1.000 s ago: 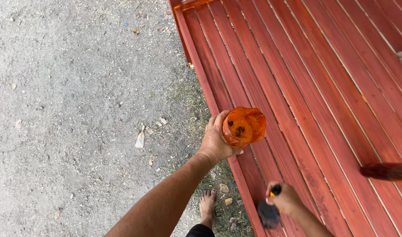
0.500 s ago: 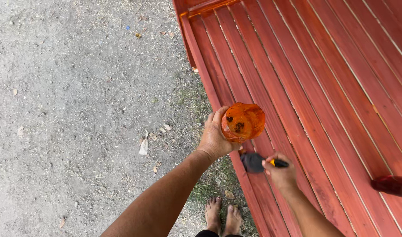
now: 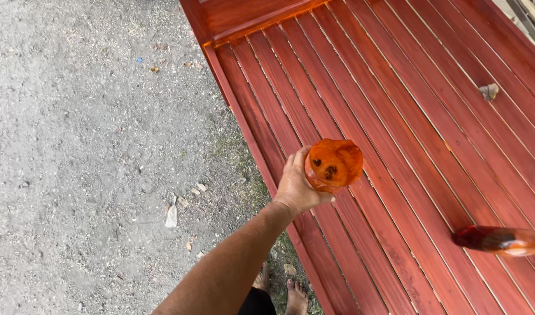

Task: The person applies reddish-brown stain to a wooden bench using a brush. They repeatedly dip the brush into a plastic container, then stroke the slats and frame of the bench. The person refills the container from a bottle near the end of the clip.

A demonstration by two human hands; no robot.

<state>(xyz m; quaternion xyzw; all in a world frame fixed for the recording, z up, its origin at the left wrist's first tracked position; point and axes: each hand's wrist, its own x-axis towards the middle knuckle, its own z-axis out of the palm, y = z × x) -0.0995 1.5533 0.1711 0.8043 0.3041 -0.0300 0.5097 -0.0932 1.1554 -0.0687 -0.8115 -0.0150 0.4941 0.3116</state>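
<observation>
Though perhaps hidden, right hand unseen.

The right hand and its dark-bristled brush, seen beside the orange translucent plastic cup [image 3: 334, 164] half a second ago, are no longer seen; more of the red slatted wooden panel [image 3: 407, 116] is shown.

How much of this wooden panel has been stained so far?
All the slats in view look glossy red, so this stretch seems coated. The left hand holds an orange container; a stained bottle lies on the wood. What remains outside the view can't be told.
</observation>
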